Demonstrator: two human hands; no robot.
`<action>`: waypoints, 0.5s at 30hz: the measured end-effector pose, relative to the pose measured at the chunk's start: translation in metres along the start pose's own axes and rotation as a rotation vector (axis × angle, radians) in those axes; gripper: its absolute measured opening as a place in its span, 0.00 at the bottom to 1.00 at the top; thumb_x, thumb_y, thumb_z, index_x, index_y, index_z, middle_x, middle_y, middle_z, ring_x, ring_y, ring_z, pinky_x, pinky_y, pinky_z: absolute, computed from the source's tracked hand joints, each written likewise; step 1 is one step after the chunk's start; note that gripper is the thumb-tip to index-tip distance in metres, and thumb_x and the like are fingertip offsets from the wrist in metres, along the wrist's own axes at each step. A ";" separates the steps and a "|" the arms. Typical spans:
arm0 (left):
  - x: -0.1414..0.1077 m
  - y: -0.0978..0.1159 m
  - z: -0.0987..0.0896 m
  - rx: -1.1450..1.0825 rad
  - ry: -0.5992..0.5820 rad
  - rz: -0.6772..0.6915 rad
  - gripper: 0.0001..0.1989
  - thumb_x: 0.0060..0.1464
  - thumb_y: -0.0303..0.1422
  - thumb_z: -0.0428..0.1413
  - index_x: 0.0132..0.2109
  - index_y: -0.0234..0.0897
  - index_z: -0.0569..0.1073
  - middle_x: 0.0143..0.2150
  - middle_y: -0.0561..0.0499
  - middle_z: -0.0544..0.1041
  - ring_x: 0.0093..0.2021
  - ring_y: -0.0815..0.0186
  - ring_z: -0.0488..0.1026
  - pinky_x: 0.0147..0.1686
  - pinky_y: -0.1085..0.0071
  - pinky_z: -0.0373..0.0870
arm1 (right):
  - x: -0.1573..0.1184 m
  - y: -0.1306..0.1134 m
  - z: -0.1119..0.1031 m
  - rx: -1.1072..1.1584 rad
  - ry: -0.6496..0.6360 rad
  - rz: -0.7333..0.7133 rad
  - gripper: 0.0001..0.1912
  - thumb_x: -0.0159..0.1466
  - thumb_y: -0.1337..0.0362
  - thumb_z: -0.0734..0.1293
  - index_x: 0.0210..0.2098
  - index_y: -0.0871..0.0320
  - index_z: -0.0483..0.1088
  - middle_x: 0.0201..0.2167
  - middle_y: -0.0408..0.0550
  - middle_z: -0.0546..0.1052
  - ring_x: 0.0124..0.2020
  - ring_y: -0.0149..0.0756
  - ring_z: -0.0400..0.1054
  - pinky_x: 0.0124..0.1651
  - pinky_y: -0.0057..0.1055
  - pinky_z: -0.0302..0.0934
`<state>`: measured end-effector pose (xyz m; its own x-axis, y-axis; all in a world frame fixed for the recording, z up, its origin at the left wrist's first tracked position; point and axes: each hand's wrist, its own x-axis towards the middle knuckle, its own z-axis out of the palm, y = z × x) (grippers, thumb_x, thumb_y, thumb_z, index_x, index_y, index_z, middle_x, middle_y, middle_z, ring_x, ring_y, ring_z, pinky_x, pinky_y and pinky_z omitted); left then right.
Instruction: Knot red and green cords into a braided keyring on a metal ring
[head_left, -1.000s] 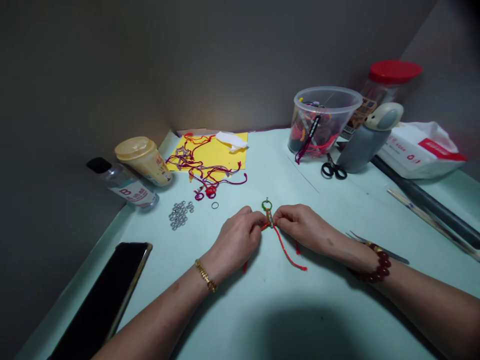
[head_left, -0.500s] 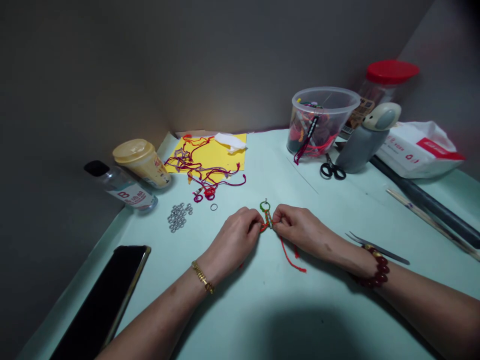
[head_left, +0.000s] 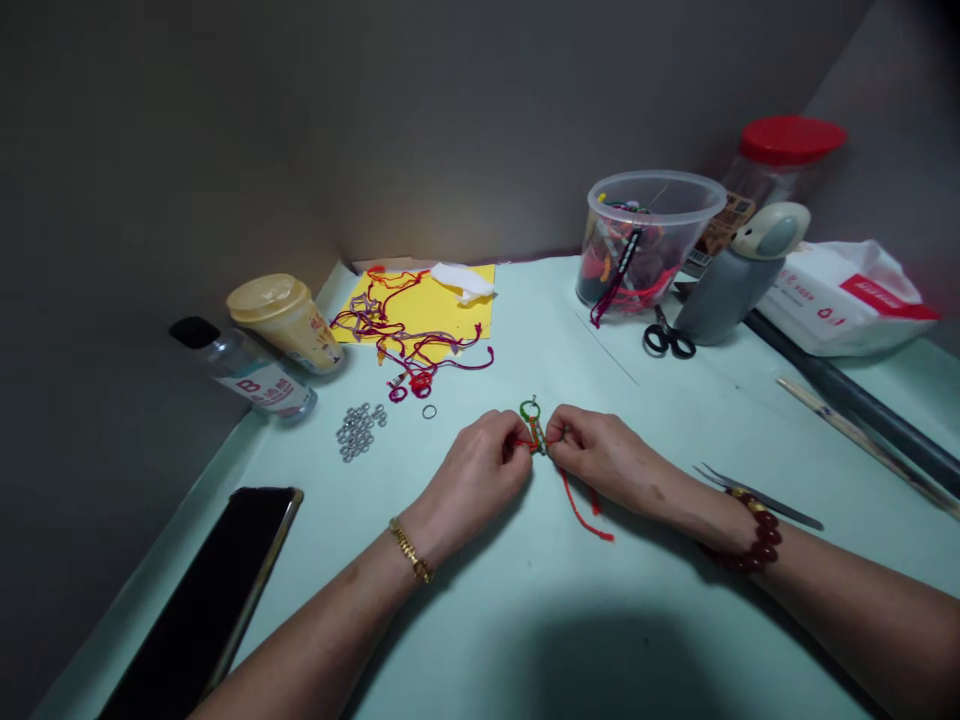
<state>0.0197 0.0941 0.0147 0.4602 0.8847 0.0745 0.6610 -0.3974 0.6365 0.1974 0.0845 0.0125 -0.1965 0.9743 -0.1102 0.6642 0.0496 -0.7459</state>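
Observation:
A small knotted piece [head_left: 537, 434] in orange and green cord with silvery rings along it lies between my hands, topped by a green cord-wrapped ring [head_left: 530, 410]. My left hand [head_left: 491, 460] pinches red cord at its left side. On the other side, my right hand [head_left: 589, 445] is closed on cord at the right edge of the piece. Red cord ends [head_left: 583, 520] trail on the table below my right hand. The fingertips partly hide the cords they grip.
Loose metal rings [head_left: 358, 430], a phone [head_left: 210, 600], a bottle [head_left: 262, 380] and a yellow cup [head_left: 289, 325] are at left. Purple cords [head_left: 420, 345] cross a yellow sheet [head_left: 450, 320]. At right are a plastic tub [head_left: 652, 240], scissors [head_left: 669, 340], tweezers [head_left: 780, 507] and a grey bottle [head_left: 727, 295].
My left hand has moved slightly right, closer to the knotted piece. The small red loop beside its fingertips has drawn in. My right hand keeps its pinch.

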 end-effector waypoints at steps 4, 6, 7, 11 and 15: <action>0.001 0.001 0.000 0.020 -0.020 -0.001 0.07 0.58 0.28 0.48 0.31 0.37 0.66 0.29 0.54 0.70 0.30 0.69 0.65 0.31 0.72 0.58 | 0.001 0.001 -0.003 0.035 -0.039 -0.007 0.05 0.57 0.72 0.60 0.28 0.57 0.66 0.20 0.37 0.66 0.22 0.28 0.56 0.26 0.26 0.47; 0.002 0.000 0.002 0.038 -0.027 -0.010 0.08 0.59 0.29 0.48 0.31 0.37 0.67 0.28 0.54 0.70 0.29 0.69 0.65 0.30 0.72 0.57 | 0.002 0.002 -0.004 0.053 -0.062 -0.001 0.05 0.57 0.71 0.60 0.28 0.57 0.66 0.20 0.38 0.66 0.22 0.28 0.56 0.26 0.26 0.47; 0.002 -0.001 0.003 0.044 -0.029 -0.015 0.08 0.60 0.29 0.48 0.31 0.37 0.67 0.28 0.55 0.71 0.28 0.69 0.64 0.30 0.72 0.57 | 0.002 0.002 -0.005 0.060 -0.071 0.002 0.06 0.57 0.71 0.60 0.27 0.57 0.66 0.20 0.38 0.67 0.22 0.28 0.56 0.26 0.26 0.47; 0.003 -0.003 0.006 0.067 -0.031 -0.017 0.09 0.60 0.29 0.48 0.33 0.38 0.69 0.27 0.55 0.72 0.27 0.70 0.64 0.29 0.72 0.55 | 0.004 0.001 -0.005 0.071 -0.087 0.000 0.06 0.57 0.71 0.60 0.27 0.58 0.67 0.20 0.39 0.67 0.23 0.28 0.56 0.26 0.26 0.47; 0.001 -0.002 0.006 0.093 -0.030 -0.009 0.08 0.59 0.27 0.48 0.34 0.38 0.70 0.28 0.55 0.74 0.28 0.69 0.66 0.29 0.72 0.56 | 0.005 0.001 -0.004 0.044 -0.086 0.000 0.07 0.58 0.72 0.59 0.27 0.58 0.67 0.20 0.39 0.66 0.23 0.28 0.55 0.27 0.26 0.48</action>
<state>0.0223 0.0945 0.0086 0.4703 0.8813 0.0450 0.7170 -0.4114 0.5627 0.2001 0.0899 0.0134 -0.2587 0.9517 -0.1651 0.6320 0.0375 -0.7740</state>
